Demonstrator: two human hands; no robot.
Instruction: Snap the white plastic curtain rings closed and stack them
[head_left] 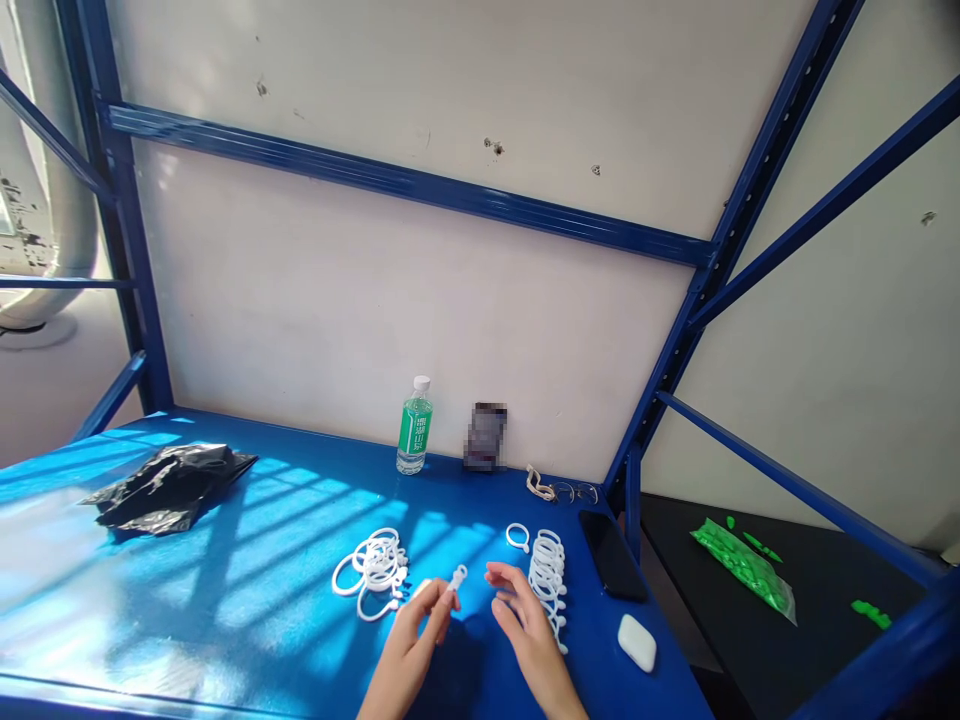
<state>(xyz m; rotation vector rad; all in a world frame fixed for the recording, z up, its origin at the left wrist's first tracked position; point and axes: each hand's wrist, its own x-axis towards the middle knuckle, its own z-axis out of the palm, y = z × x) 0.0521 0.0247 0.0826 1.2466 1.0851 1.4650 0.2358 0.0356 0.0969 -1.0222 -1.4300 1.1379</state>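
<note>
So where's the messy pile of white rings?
In the head view, the pile lies on the blue table, left of and slightly beyond the left hand.

Looks like some workshop or storeroom, tbh: blue metal racking [412,184] with a hole-punched upright [733,225] on the right, blue worktop [300,610], pockmarked whitish wall [412,300], fat pipe [75,200] far left.

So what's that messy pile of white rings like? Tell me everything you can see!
The pile of thin, white, smooth rings looks like plastic. Little rounded knobs stick out from some of them. The rings overlap in a jumbled heap, too tangled to count, with loops poking out at the edge. It rests on the shiny blue tabletop, right beside the person's left hand; I can't tell whether they touch.
</note>
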